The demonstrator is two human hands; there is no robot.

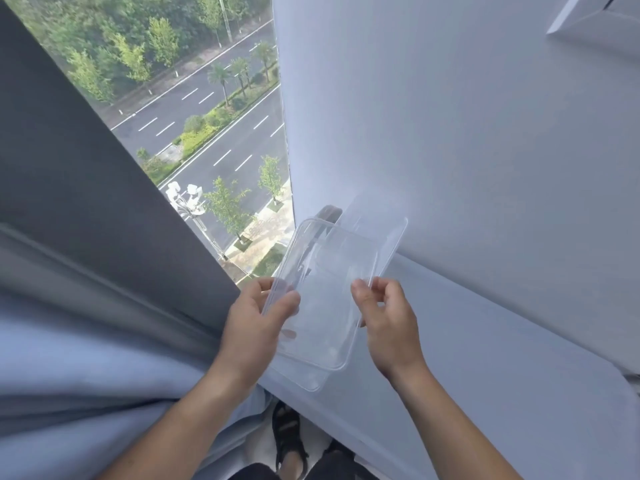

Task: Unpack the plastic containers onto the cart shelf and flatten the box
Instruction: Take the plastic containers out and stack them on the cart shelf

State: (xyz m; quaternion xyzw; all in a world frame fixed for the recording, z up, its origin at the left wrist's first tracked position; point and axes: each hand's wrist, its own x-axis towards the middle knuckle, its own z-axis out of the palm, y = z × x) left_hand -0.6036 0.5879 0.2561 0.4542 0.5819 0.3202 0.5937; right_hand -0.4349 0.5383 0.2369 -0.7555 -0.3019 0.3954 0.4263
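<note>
I hold two clear plastic pieces in front of me, above a white ledge. My left hand (258, 315) grips the left edge of a clear rectangular container (318, 327), thumb on top. My right hand (384, 313) pinches the near edge of a thin clear lid (377, 233), which overlaps the container and tilts up to the right. Neither the cardboard box nor the cart shelf is in view.
A white ledge (485, 341) runs below a white wall (450, 116). A window (214, 126) at the left overlooks a road far below. Grey-blue curtains (79, 289) hang at the left. My sandalled feet (289, 441) stand on the floor beneath.
</note>
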